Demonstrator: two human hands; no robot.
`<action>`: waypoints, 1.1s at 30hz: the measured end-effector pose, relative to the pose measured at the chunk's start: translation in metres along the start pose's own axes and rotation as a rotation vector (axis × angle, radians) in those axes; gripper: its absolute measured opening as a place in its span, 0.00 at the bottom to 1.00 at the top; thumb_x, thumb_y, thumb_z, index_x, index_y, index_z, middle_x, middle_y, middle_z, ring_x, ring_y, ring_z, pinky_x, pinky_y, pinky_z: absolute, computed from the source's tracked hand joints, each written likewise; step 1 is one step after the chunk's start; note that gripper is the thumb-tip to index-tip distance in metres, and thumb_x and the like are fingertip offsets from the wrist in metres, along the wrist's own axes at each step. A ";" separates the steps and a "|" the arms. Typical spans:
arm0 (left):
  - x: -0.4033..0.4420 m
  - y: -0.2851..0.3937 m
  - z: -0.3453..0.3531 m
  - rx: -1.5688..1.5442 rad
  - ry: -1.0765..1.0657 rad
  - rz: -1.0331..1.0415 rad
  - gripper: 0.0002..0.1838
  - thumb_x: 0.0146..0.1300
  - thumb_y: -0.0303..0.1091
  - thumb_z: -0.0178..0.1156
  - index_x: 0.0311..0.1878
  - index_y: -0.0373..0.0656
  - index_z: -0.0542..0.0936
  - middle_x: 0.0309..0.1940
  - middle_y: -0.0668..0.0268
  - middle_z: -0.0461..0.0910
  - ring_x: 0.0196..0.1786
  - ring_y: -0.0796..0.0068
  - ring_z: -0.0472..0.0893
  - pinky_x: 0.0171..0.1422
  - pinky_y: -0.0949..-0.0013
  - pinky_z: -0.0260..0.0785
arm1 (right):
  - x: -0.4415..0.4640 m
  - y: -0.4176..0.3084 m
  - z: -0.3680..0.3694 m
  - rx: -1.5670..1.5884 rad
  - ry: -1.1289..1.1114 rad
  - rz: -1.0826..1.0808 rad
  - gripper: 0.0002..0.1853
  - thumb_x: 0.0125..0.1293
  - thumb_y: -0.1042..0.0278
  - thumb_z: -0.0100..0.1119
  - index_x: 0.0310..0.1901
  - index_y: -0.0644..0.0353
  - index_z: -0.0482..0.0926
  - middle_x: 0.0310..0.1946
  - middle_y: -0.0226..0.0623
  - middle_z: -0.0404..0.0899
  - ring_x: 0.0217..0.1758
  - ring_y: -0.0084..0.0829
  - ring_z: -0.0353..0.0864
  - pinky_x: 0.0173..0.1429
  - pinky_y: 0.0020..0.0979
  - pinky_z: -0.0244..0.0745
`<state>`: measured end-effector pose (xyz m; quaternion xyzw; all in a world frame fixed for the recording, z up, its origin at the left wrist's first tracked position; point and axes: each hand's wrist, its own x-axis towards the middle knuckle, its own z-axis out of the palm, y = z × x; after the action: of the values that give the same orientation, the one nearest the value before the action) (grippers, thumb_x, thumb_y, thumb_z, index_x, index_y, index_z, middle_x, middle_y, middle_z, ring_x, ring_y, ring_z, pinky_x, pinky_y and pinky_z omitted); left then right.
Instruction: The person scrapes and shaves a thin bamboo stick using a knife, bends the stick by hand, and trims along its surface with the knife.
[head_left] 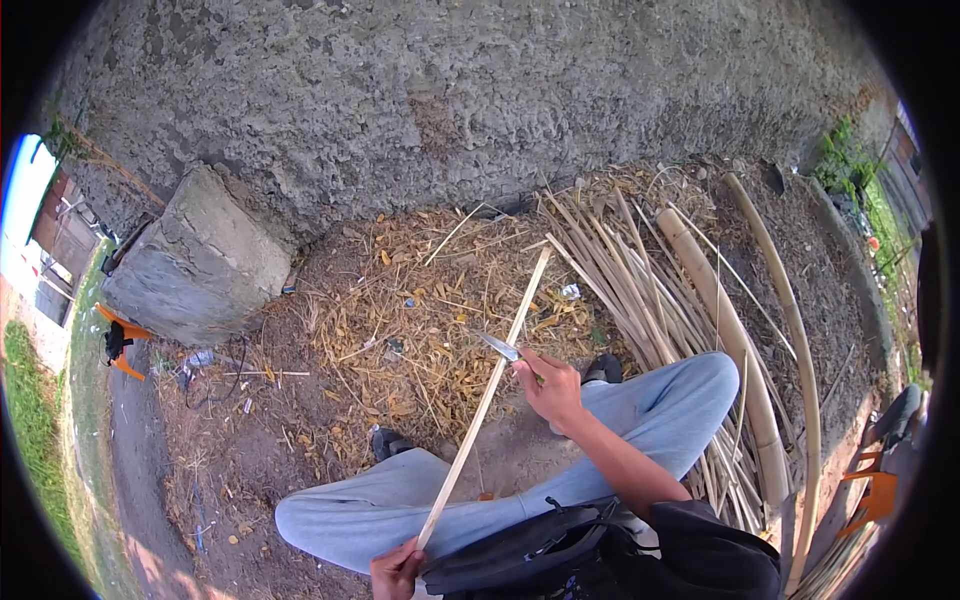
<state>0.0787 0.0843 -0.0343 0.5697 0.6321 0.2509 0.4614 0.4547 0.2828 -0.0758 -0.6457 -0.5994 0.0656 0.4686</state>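
Nearest to the head camera are the black clothing (530, 568) and the light blue-grey trousers (375, 510) of a seated person, whose left hand (398, 570), low beside the lap, is closed around the lower end of a long, thin, pale bamboo-like strip (479, 410). This strip goes slanting over the trousers and out above the ground, and the right hand (548, 388) grips a small knife with a silver metal blade (494, 344), which crosses the strip, although I cannot tell whether its edge cuts in. Beyond the right knee lie a pile of pale split strips (622, 280) and one thick, tan bamboo pole (700, 275), near a rough grey wall (500, 100).
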 end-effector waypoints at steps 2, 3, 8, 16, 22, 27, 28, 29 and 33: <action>-0.005 0.002 -0.008 0.087 0.004 0.001 0.14 0.71 0.33 0.63 0.56 0.39 0.85 0.24 0.72 0.79 0.28 0.85 0.73 0.34 0.76 0.67 | 0.008 0.005 0.000 -0.026 0.052 0.049 0.13 0.69 0.58 0.65 0.50 0.54 0.86 0.23 0.37 0.81 0.19 0.40 0.79 0.24 0.41 0.72; -0.009 0.004 -0.011 0.088 0.003 0.007 0.14 0.71 0.33 0.63 0.56 0.39 0.85 0.24 0.72 0.79 0.28 0.85 0.73 0.34 0.76 0.67 | 0.012 0.012 0.001 -0.026 0.058 0.048 0.13 0.69 0.58 0.65 0.50 0.54 0.86 0.23 0.37 0.81 0.19 0.40 0.79 0.24 0.41 0.72; -0.021 -0.005 -0.017 0.172 0.125 0.177 0.12 0.68 0.30 0.65 0.52 0.38 0.86 0.28 0.63 0.87 0.33 0.80 0.81 0.41 0.72 0.73 | 0.024 0.025 -0.004 -0.013 0.005 0.124 0.14 0.70 0.58 0.64 0.50 0.56 0.87 0.33 0.44 0.87 0.24 0.42 0.84 0.28 0.39 0.76; -0.035 -0.015 -0.036 0.277 0.096 0.204 0.12 0.65 0.29 0.68 0.49 0.36 0.86 0.32 0.57 0.88 0.35 0.72 0.85 0.43 0.68 0.76 | 0.034 0.043 -0.008 -0.072 0.039 0.211 0.14 0.71 0.57 0.63 0.51 0.55 0.88 0.35 0.47 0.87 0.25 0.42 0.85 0.33 0.40 0.78; -0.034 -0.020 -0.035 0.217 0.147 0.153 0.12 0.64 0.30 0.68 0.49 0.36 0.86 0.30 0.51 0.86 0.33 0.71 0.84 0.40 0.66 0.75 | 0.043 0.092 -0.012 0.150 0.102 0.438 0.19 0.75 0.50 0.56 0.53 0.53 0.86 0.23 0.33 0.80 0.20 0.28 0.75 0.30 0.33 0.73; -0.033 -0.009 -0.027 0.194 0.238 0.151 0.12 0.66 0.33 0.66 0.49 0.36 0.86 0.25 0.52 0.83 0.28 0.76 0.79 0.35 0.65 0.72 | 0.052 0.107 -0.038 1.714 0.023 1.191 0.23 0.81 0.44 0.39 0.61 0.51 0.74 0.21 0.18 0.61 0.19 0.14 0.57 0.22 0.19 0.54; -0.034 -0.013 -0.027 0.227 0.239 0.135 0.12 0.67 0.34 0.66 0.48 0.37 0.86 0.23 0.54 0.81 0.27 0.77 0.76 0.33 0.65 0.70 | 0.051 0.103 -0.041 1.839 -0.108 1.174 0.24 0.81 0.43 0.38 0.61 0.51 0.74 0.21 0.18 0.61 0.19 0.14 0.58 0.22 0.20 0.55; -0.033 -0.017 -0.027 0.261 0.243 0.120 0.12 0.68 0.35 0.65 0.47 0.37 0.87 0.20 0.56 0.79 0.25 0.78 0.73 0.32 0.65 0.68 | 0.050 0.097 -0.040 1.676 -0.141 1.144 0.26 0.80 0.39 0.37 0.59 0.51 0.75 0.21 0.18 0.61 0.19 0.13 0.56 0.21 0.20 0.54; -0.037 -0.019 -0.030 0.252 0.206 0.025 0.11 0.68 0.36 0.66 0.44 0.38 0.87 0.18 0.60 0.76 0.24 0.80 0.69 0.30 0.65 0.66 | 0.051 0.065 -0.035 1.252 -0.138 1.071 0.28 0.78 0.37 0.44 0.60 0.53 0.76 0.22 0.19 0.61 0.17 0.13 0.54 0.21 0.20 0.53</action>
<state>0.0405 0.0515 -0.0259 0.6021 0.6955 0.2323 0.3160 0.5371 0.3168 -0.0766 -0.4580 -0.0904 0.6413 0.6089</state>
